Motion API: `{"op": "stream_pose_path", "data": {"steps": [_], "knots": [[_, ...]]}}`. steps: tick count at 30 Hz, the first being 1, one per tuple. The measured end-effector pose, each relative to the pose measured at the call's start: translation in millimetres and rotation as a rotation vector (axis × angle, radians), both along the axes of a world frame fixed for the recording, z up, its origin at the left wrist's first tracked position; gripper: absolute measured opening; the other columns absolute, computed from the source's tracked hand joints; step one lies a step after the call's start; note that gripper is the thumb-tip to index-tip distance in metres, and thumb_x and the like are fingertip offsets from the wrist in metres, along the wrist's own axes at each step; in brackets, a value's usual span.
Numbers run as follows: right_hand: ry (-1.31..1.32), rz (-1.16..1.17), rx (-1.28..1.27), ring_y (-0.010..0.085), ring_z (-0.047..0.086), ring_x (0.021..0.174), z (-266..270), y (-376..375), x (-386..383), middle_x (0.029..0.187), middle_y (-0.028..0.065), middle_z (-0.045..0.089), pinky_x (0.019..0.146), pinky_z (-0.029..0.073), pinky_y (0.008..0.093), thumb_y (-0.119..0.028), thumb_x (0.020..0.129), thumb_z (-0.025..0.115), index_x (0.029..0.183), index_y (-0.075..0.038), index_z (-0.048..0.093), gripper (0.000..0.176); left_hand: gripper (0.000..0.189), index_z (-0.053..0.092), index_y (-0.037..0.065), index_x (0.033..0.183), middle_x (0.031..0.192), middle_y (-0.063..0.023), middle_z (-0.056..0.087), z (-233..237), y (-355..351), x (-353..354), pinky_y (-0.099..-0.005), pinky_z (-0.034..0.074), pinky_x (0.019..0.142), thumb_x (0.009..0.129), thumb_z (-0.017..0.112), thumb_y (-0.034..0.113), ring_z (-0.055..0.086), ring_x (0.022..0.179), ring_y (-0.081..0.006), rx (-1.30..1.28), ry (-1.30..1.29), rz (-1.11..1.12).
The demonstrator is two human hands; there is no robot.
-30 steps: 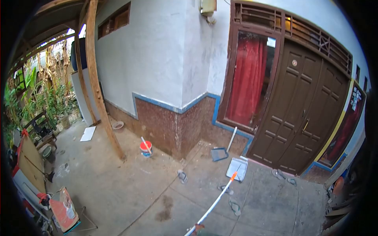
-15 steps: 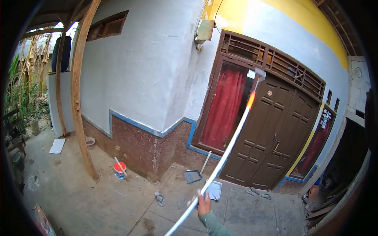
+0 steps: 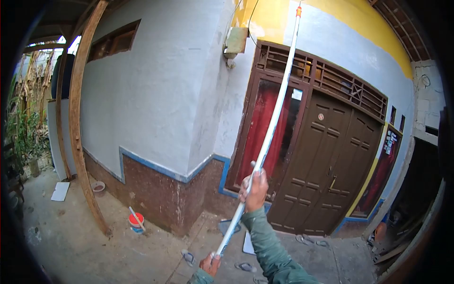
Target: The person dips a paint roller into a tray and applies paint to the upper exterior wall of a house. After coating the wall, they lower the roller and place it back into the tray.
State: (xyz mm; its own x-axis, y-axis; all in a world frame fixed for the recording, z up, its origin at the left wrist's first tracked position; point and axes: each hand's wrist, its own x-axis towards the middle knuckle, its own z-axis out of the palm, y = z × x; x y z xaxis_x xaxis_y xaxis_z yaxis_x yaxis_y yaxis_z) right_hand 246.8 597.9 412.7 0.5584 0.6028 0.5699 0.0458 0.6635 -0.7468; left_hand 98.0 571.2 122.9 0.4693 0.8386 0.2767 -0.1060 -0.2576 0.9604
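Note:
A long white paint roller pole (image 3: 275,116) slants up in front of the house. My right hand (image 3: 256,190) is closed around it at mid-length, the sleeve reaching in from the lower right. Lower down, my left hand (image 3: 210,264) grips the pole near its bottom end. An orange collar (image 3: 298,12) marks the upper end, close to the top edge of the view. The roller head is out of sight now. Behind the pole are a window with a red curtain (image 3: 266,113) and a brown double door (image 3: 326,161).
A red-rimmed bucket (image 3: 136,220) with a stick in it stands by the wall. Behind my arms lie a paint tray (image 3: 248,244) and a dustpan (image 3: 226,226). Sandals (image 3: 245,267) are scattered on the concrete. A wooden post (image 3: 78,118) rises at left; a box (image 3: 236,40) hangs on the wall.
The pole has gone up, taking its roller head out of view. My right hand has risen with it, and my left hand has come into view at the lower end.

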Motion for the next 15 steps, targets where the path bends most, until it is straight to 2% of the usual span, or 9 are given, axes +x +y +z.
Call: {"op": "stream_pose_path", "data": {"steps": [2,3,5,6,8,11,13,15], "knots": [[-0.063,-0.015,0.044,0.0052,0.036,0.04,30.2,32.0,39.1,0.06,-0.0022,0.039,0.032,0.028,0.0222,-0.04,0.102,0.041,0.132,-0.011,0.043,0.042,0.043,0.065,0.009,0.11,0.069,-0.0013,0.057,-6.0,16.0,30.8,-0.0275,0.047,0.057,0.1,0.046,0.047,0.054,0.06,-0.014,0.102,-0.121,0.014],[-0.076,0.004,0.061,0.0051,0.035,0.04,47.2,44.2,54.2,0.06,-0.0021,0.039,0.032,0.029,0.0222,-0.04,0.102,0.041,0.132,-0.011,0.043,0.041,0.043,0.065,0.009,0.11,0.069,-0.0013,0.057,5.6,27.0,42.1,-0.0275,0.047,0.057,0.1,0.046,0.047,0.054,0.06,-0.014,0.108,-0.117,0.005],[-0.111,0.011,0.073,0.0051,0.036,0.041,73.5,66.5,86.7,0.062,-0.002,0.041,0.033,0.029,0.0223,-0.039,0.102,0.042,0.131,-0.013,0.044,0.039,0.031,0.062,0.004,0.094,0.062,-0.0084,0.058,36.0,43.4,65.2,-0.0375,0.045,0.053,0.096,0.054,0.034,0.059,0.055,-0.025,0.004,-0.075,-0.032],[-0.125,0.015,0.088,0.0048,0.036,0.041,86.6,77.6,101.6,0.064,-0.0011,0.043,0.033,0.031,0.0216,-0.038,0.102,0.042,0.134,-0.012,0.042,0.041,0.031,0.062,0.004,0.094,0.062,-0.0084,0.058,38.4,56.1,85.3,-0.0375,0.045,0.053,0.096,0.054,0.034,0.059,0.055,-0.025,0.002,-0.08,-0.036],[-0.138,0.017,0.103,0.0045,0.037,0.041,100.0,97.3,124.9,0.067,-0.0003,0.045,0.033,0.032,0.021,-0.038,0.102,0.043,0.138,-0.012,0.039,0.044,0.03,0.06,0.003,0.093,0.061,0.0009,0.053,43.1,85.4,125.5,-0.0251,0.036,0.046,0.098,0.052,0.032,0.048,0.052,-0.0081,0.08,-0.218,-0.021],[-0.168,0.004,0.084,0.0061,0.04,0.041,85.7,113.6,140.4,0.068,0.0014,0.047,0.033,0.035,0.0225,-0.034,0.102,0.043,0.145,-0.013,0.027,0.05,0.029,0.059,0.002,0.093,0.062,0.0007,0.053,74.8,105.5,162.3,-0.0253,0.035,0.046,0.098,0.053,0.031,0.048,0.052,-0.0078,0.131,-0.213,0.05],[-0.121,0.011,0.032,0.0056,0.039,0.04,53.2,110.6,131.0,0.066,0.0007,0.047,0.032,0.034,0.0223,-0.034,0.102,0.044,0.148,-0.016,0.025,0.053,0.029,0.059,0.003,0.093,0.062,0.0006,0.053,93.5,127.3,178.4,-0.0258,0.036,0.046,0.098,0.053,0.03,0.047,0.052,-0.0078,0.173,-0.193,0.06],[-0.091,-0.024,0.054,0.0053,0.038,0.039,29.6,119.2,135.5,0.065,0.0002,0.046,0.032,0.033,0.0222,-0.034,0.102,0.045,0.148,-0.017,0.025,0.053,0.028,0.058,0.003,0.092,0.062,0.0004,0.053,88.6,145.6,192.4,-0.0263,0.036,0.046,0.098,0.053,0.03,0.047,0.052,-0.0079,0.221,-0.174,0.08]]}}
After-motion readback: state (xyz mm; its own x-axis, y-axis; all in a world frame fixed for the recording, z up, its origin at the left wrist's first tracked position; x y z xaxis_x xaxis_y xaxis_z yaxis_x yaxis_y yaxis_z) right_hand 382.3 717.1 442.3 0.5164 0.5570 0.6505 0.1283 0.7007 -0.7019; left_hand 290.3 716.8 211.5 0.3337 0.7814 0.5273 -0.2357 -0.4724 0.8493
